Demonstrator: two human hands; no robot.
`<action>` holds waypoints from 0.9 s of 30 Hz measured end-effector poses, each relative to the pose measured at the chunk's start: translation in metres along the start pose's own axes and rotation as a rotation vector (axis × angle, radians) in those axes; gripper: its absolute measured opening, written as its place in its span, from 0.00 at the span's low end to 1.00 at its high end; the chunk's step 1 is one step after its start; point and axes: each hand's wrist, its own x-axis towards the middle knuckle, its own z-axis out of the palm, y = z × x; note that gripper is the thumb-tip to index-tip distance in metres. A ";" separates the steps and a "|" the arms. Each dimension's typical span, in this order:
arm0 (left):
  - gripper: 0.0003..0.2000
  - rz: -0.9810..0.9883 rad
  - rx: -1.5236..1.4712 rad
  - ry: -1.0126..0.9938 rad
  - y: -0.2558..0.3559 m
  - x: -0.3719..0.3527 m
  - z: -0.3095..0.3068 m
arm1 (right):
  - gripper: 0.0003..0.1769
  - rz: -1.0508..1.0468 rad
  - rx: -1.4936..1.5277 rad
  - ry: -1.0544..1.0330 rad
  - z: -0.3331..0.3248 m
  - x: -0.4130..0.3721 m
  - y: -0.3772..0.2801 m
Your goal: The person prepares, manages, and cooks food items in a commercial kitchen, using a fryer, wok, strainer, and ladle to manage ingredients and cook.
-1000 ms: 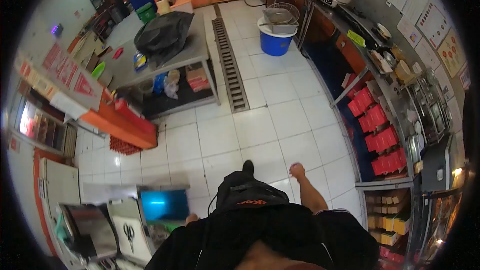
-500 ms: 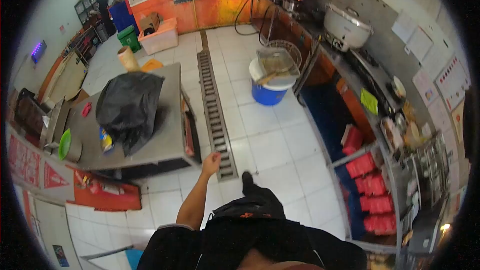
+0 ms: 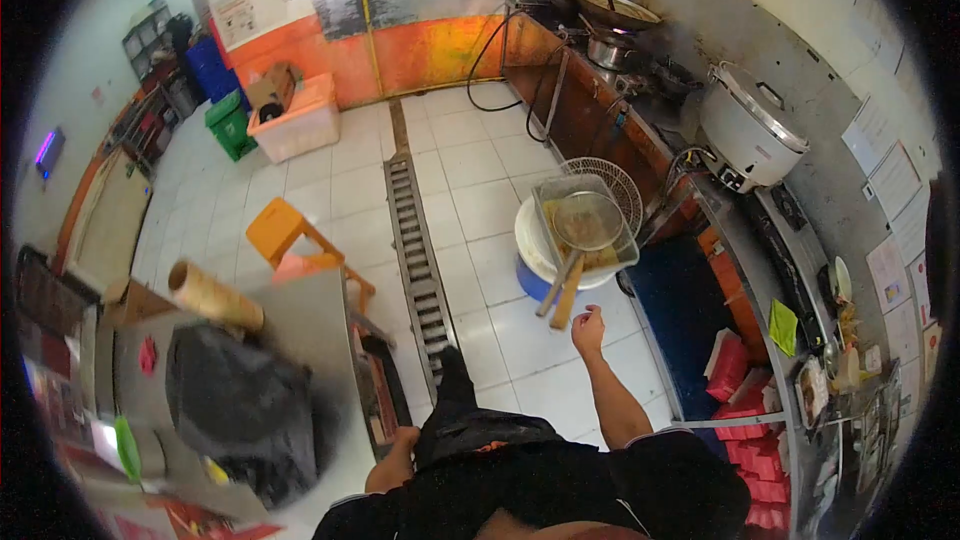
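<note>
My right hand (image 3: pixel 589 331) is out in front of me over the white tiled floor, fingers loosely curled, with nothing seen in it. Just beyond it, without contact, stands a blue and white bucket (image 3: pixel 532 281). A clear plastic tub (image 3: pixel 628 252) sits on top of the bucket. Across the tub lies a round mesh strainer (image 3: pixel 587 221); two handles, one of them wooden (image 3: pixel 567 293), stick out towards me. My left hand (image 3: pixel 401 443) hangs low beside my body, near the steel table's edge; its fingers are mostly hidden.
On the steel table (image 3: pixel 310 315) to my left are a black plastic bag (image 3: pixel 240 410) and a large wrap roll (image 3: pixel 215 295). An orange stool (image 3: pixel 280 230) stands behind it. A floor drain (image 3: pixel 412 250) runs ahead. To my right, a counter carries a rice cooker (image 3: pixel 752 125).
I have moved forward, closer to the bucket. My right hand has come into view near it, while my left hand has dropped back to my side.
</note>
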 end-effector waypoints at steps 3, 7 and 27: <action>0.14 -0.002 -0.030 -0.010 0.052 0.087 -0.066 | 0.20 -0.128 -0.033 0.177 0.041 0.033 -0.055; 0.13 -0.045 -0.362 0.038 0.155 0.184 -0.167 | 0.25 -0.164 -0.184 0.099 0.078 0.037 -0.131; 0.08 -0.044 -0.216 -0.065 0.324 0.473 -0.395 | 0.21 -0.165 -0.169 -0.880 0.426 0.541 -0.289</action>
